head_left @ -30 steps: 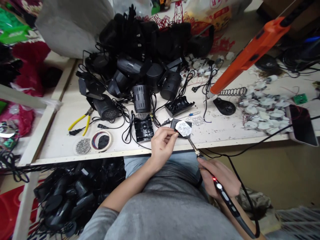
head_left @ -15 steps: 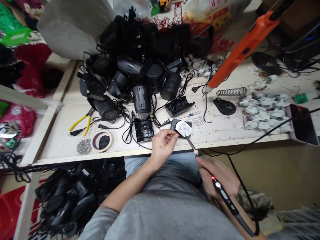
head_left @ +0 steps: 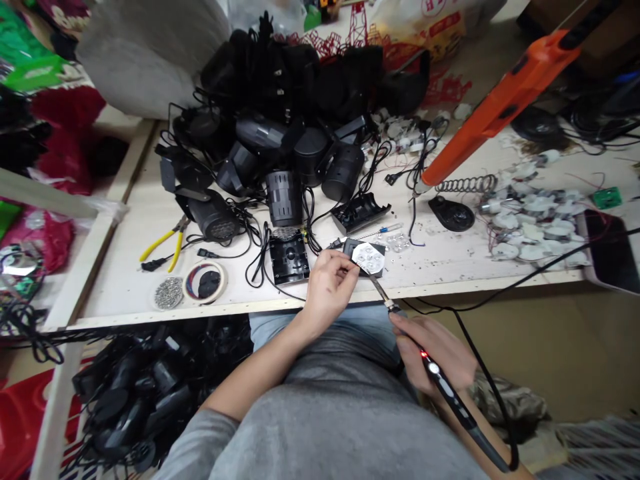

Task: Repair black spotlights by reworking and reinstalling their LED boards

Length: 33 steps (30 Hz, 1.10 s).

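Observation:
My right hand (head_left: 435, 357) is wrapped round a black soldering iron (head_left: 453, 393) with a red light glowing on its handle. The iron's metal tip reaches the lower edge of a white octagonal LED board (head_left: 369, 258) with clear lenses; whether it touches cannot be made out. That board lies on a dark block (head_left: 350, 247) near the table's front edge. At its left side, my left hand (head_left: 330, 283) pinches what looks like a thin wire, mostly hidden by the fingertips. Just left of this hand is an open black housing half (head_left: 289, 259).
Black spotlight housings with cables (head_left: 280, 133) are heaped behind. Yellow-handled pliers (head_left: 165, 247), a tape roll (head_left: 205, 281) and a dish of screws (head_left: 169, 292) are at left. An orange tool (head_left: 500, 110) slants over the right side, near white parts (head_left: 540, 227) and a phone (head_left: 613, 250).
The soldering iron's tip has shifted slightly left and up along the LED board's lower edge. My left hand keeps its pinch beside the board. The view has moved a little.

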{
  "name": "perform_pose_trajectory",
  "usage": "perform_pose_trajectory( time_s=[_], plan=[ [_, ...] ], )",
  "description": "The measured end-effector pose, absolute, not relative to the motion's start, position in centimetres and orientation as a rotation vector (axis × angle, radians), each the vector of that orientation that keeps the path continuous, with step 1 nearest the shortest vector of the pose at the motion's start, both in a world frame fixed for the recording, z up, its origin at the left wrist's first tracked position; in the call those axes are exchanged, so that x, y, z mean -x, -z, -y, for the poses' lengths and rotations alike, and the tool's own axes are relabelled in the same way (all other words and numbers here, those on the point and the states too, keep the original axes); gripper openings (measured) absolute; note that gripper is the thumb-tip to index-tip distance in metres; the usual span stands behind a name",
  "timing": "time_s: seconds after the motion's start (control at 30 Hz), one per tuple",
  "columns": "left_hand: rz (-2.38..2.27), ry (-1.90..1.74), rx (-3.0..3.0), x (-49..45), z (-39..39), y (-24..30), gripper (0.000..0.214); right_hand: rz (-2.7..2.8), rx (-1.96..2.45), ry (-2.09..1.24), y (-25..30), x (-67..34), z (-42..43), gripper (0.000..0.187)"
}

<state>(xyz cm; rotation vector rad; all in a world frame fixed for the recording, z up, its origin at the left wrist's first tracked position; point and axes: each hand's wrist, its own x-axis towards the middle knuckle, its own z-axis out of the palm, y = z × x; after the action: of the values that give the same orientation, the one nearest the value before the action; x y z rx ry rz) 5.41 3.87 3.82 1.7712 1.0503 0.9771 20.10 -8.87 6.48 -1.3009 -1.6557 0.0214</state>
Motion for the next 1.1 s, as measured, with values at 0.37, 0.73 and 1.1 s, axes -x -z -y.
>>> perform_pose_trajectory(
  time_s=[0.37, 0.73, 1.1],
  plan=[
    [-1.1, -0.856, -1.767, -5.6, -4.4, -4.7, 0.01, 1.647, 1.309, -0.054, -6.4, -20.1, 9.1, 0.041],
    [-1.174, -0.853, -1.708, -5.9, -4.5, -5.0, 0.01, 1.648, 1.326, -0.055, -5.8, -19.8, 8.6, 0.037],
    [-1.141, -0.882, -1.69, -6.0, -4.2, -4.6, 0.008, 1.665, 1.331, -0.046, -5.4, -19.7, 8.2, 0.033]
  ],
)
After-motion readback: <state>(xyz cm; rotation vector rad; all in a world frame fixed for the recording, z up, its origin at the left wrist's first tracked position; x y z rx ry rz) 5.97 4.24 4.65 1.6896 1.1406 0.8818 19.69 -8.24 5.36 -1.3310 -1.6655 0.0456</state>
